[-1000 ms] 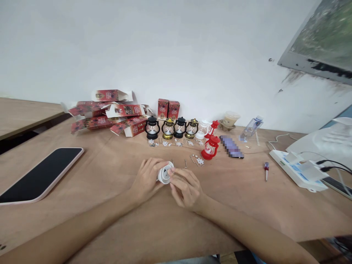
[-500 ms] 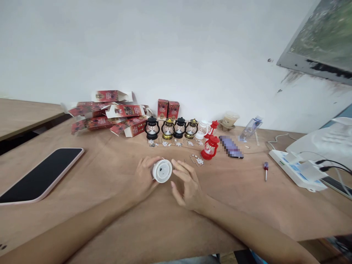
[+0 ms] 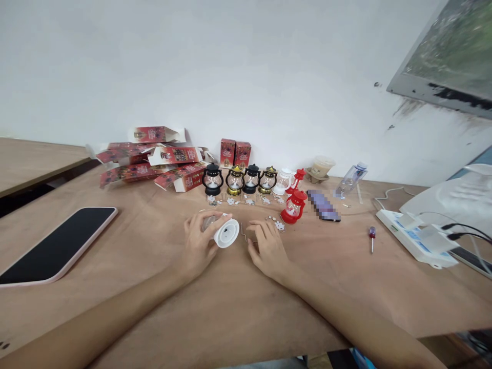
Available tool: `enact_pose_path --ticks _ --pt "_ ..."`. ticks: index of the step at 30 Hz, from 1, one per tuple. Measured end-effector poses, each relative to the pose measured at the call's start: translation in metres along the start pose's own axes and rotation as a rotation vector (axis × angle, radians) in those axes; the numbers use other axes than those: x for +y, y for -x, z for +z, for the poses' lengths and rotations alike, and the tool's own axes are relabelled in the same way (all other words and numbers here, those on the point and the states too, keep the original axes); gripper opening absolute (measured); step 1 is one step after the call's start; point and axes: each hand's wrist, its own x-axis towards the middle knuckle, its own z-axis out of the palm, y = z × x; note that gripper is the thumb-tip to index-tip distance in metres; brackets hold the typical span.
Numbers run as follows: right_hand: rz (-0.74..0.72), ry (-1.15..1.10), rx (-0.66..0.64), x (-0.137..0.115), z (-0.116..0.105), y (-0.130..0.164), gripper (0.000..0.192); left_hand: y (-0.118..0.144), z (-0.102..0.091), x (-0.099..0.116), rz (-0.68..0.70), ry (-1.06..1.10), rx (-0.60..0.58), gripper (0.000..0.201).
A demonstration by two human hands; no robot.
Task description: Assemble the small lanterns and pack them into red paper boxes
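Mid-assembly: left hand (image 3: pixel 198 241) grips white lantern (image 3: pixel 225 233), frame centre.
Fingers curled around lantern body, round base tilted toward camera. Right hand (image 3: pixel 269 248) lies flat on table (image 3: pixel 346 287), fingers loosely spread, fingertips touching thin wire handle (image 3: pixel 246 237) just right of lantern. Likely step: fetching handle; next needs a fine pinch.

I can't read any text here. The red boxes (image 3: pixel 154 154) stacked beyond my left hand (image 3: pixel 198 245) carry printing, but it is too small and blurred, and the flat item (image 3: pixel 323 205) past my right hand (image 3: pixel 269 248) is pixelated.
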Motion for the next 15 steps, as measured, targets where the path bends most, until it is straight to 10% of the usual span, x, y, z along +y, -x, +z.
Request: enact_pose_path --ticks 15 --pt "-0.167 0.165 -0.072 0.0085 0.001 0.003 0.025 -0.0044 0.003 -0.007 -0.184 0.21 0.03 0.056"
